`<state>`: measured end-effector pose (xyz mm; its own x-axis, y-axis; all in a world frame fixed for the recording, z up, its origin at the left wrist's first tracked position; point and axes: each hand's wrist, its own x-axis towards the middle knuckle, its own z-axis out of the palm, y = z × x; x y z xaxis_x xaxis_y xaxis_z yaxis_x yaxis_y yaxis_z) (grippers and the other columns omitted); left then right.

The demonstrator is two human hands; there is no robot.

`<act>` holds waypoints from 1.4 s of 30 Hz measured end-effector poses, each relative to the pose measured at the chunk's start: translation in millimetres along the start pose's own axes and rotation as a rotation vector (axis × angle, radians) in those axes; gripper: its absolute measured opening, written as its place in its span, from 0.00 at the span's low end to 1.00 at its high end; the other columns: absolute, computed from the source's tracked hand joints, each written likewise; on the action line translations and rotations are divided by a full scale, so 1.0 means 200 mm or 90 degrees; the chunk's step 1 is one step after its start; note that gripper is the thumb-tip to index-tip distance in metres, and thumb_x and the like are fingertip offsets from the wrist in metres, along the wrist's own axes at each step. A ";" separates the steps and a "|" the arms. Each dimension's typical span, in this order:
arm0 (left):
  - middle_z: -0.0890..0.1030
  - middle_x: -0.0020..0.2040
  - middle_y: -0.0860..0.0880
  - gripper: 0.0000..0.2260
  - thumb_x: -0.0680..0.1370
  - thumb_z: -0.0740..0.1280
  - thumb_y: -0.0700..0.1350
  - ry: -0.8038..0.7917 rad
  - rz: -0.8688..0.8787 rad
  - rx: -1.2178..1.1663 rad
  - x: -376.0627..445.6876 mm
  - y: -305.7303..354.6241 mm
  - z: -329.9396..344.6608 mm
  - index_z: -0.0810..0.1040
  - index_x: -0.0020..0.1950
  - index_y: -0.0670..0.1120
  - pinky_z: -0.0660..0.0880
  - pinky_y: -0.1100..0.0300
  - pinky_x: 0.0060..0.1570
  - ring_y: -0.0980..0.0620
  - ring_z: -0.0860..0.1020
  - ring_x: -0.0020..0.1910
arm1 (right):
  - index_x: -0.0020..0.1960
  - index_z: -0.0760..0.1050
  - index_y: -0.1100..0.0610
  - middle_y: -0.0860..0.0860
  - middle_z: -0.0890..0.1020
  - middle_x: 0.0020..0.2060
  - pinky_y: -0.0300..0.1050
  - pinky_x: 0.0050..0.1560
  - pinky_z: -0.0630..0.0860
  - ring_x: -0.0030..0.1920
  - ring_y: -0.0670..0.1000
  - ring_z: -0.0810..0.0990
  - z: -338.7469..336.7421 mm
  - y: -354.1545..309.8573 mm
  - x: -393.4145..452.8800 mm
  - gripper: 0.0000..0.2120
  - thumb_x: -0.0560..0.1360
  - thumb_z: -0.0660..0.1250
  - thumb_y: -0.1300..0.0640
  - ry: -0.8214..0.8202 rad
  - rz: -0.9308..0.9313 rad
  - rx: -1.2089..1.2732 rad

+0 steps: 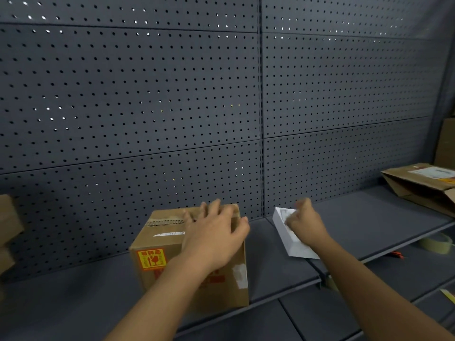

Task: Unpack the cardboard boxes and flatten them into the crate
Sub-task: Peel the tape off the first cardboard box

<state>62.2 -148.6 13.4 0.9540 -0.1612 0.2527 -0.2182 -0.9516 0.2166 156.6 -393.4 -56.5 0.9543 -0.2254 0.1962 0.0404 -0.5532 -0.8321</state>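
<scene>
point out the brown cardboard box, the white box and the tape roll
brown cardboard box [157, 244], head view, front face.
white box [293, 247], head view, near side wall.
tape roll [437, 247], head view, outer band.

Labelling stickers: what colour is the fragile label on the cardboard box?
Yellow with red print, on the fragile label; head view.

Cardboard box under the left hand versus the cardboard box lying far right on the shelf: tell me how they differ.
1. The cardboard box under the left hand stands upright in full shape; the far-right cardboard box lies collapsed, its end gaping open.
2. The upright one carries an orange fragile sticker; the far-right one carries a white label.
3. The left hand rests on the first; nothing touches the second.
Both are brown cardboard on the grey shelf.
</scene>
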 end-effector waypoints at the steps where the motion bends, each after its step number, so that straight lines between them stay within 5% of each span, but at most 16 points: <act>1: 0.53 0.84 0.51 0.26 0.83 0.48 0.67 0.001 -0.007 -0.032 0.01 0.00 0.00 0.62 0.79 0.61 0.41 0.34 0.79 0.45 0.47 0.84 | 0.58 0.70 0.59 0.56 0.81 0.45 0.45 0.35 0.73 0.41 0.54 0.78 0.00 -0.04 -0.02 0.08 0.80 0.64 0.62 0.016 -0.033 0.014; 4: 0.62 0.80 0.55 0.25 0.81 0.55 0.69 0.030 -0.052 -0.261 0.04 -0.04 -0.03 0.68 0.76 0.62 0.43 0.36 0.80 0.47 0.61 0.80 | 0.52 0.79 0.54 0.51 0.83 0.42 0.43 0.37 0.76 0.43 0.52 0.81 0.00 -0.17 -0.09 0.05 0.78 0.67 0.62 0.078 -0.157 0.092; 7: 0.74 0.69 0.60 0.19 0.81 0.62 0.64 0.031 -0.084 -0.466 0.07 -0.08 -0.05 0.74 0.71 0.62 0.60 0.40 0.78 0.60 0.78 0.60 | 0.49 0.80 0.50 0.48 0.83 0.38 0.46 0.38 0.79 0.39 0.51 0.81 0.03 -0.30 -0.15 0.05 0.78 0.71 0.61 0.100 -0.275 0.136; 10: 0.76 0.68 0.62 0.22 0.80 0.61 0.66 -0.017 -0.042 -0.366 0.06 -0.08 -0.04 0.70 0.74 0.64 0.57 0.38 0.79 0.56 0.73 0.70 | 0.49 0.78 0.50 0.46 0.82 0.38 0.49 0.36 0.79 0.37 0.49 0.81 0.08 -0.35 -0.14 0.04 0.79 0.70 0.59 0.097 -0.280 0.056; 14: 0.67 0.78 0.60 0.24 0.82 0.56 0.67 -0.014 -0.003 -0.155 0.02 -0.02 -0.05 0.64 0.78 0.65 0.41 0.35 0.79 0.52 0.60 0.80 | 0.53 0.76 0.53 0.51 0.82 0.46 0.38 0.37 0.78 0.43 0.49 0.83 0.15 -0.33 -0.16 0.04 0.82 0.67 0.61 -0.011 -0.205 0.232; 20: 0.67 0.76 0.63 0.20 0.85 0.52 0.63 -0.004 0.042 -0.091 0.00 -0.01 -0.03 0.70 0.76 0.63 0.42 0.34 0.78 0.56 0.63 0.77 | 0.59 0.71 0.52 0.47 0.78 0.52 0.42 0.41 0.76 0.45 0.49 0.79 0.22 -0.29 -0.16 0.08 0.83 0.61 0.62 -0.030 -0.218 0.145; 23: 0.67 0.76 0.64 0.21 0.85 0.51 0.63 -0.006 0.041 -0.097 0.00 -0.02 -0.03 0.71 0.75 0.64 0.42 0.33 0.78 0.57 0.63 0.77 | 0.58 0.71 0.53 0.47 0.77 0.47 0.35 0.34 0.70 0.39 0.47 0.76 0.21 -0.22 -0.12 0.08 0.83 0.60 0.64 0.000 -0.183 0.068; 26: 0.66 0.77 0.63 0.21 0.85 0.51 0.64 -0.005 0.045 -0.089 0.00 -0.02 -0.02 0.70 0.75 0.64 0.42 0.33 0.78 0.57 0.62 0.78 | 0.53 0.72 0.54 0.52 0.78 0.41 0.41 0.28 0.72 0.34 0.50 0.75 0.18 -0.15 -0.08 0.10 0.82 0.59 0.67 0.018 -0.147 0.013; 28: 0.66 0.77 0.63 0.21 0.85 0.50 0.64 -0.006 0.043 -0.075 0.00 -0.02 -0.02 0.70 0.75 0.64 0.42 0.33 0.78 0.56 0.62 0.78 | 0.52 0.73 0.54 0.55 0.79 0.39 0.46 0.30 0.75 0.33 0.52 0.75 0.17 -0.12 -0.06 0.10 0.82 0.59 0.68 0.023 -0.142 0.001; 32: 0.66 0.77 0.63 0.20 0.85 0.49 0.63 -0.006 0.047 -0.058 0.00 -0.01 -0.02 0.69 0.75 0.65 0.41 0.33 0.78 0.55 0.62 0.78 | 0.52 0.76 0.57 0.52 0.79 0.43 0.42 0.37 0.70 0.43 0.53 0.75 0.18 -0.12 -0.05 0.11 0.82 0.57 0.68 0.012 -0.209 -0.040; 37: 0.65 0.77 0.62 0.21 0.86 0.48 0.62 -0.013 0.054 -0.054 0.00 -0.01 -0.02 0.68 0.76 0.64 0.39 0.33 0.78 0.54 0.61 0.79 | 0.45 0.73 0.55 0.55 0.78 0.39 0.58 0.38 0.74 0.41 0.59 0.75 0.24 -0.16 0.00 0.13 0.81 0.55 0.68 0.012 -0.250 -0.126; 42: 0.65 0.78 0.62 0.21 0.85 0.48 0.62 -0.018 0.052 -0.054 0.00 -0.01 -0.02 0.68 0.76 0.64 0.40 0.32 0.78 0.54 0.61 0.79 | 0.53 0.75 0.55 0.51 0.79 0.43 0.52 0.43 0.77 0.40 0.50 0.77 0.25 -0.20 -0.04 0.06 0.83 0.59 0.59 -0.026 -0.206 -0.046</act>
<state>62.3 -145.3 16.2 0.9373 -0.2462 0.2468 -0.3114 -0.9096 0.2751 161.4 -328.6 -50.7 0.9065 0.0032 0.4221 0.3240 -0.6462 -0.6909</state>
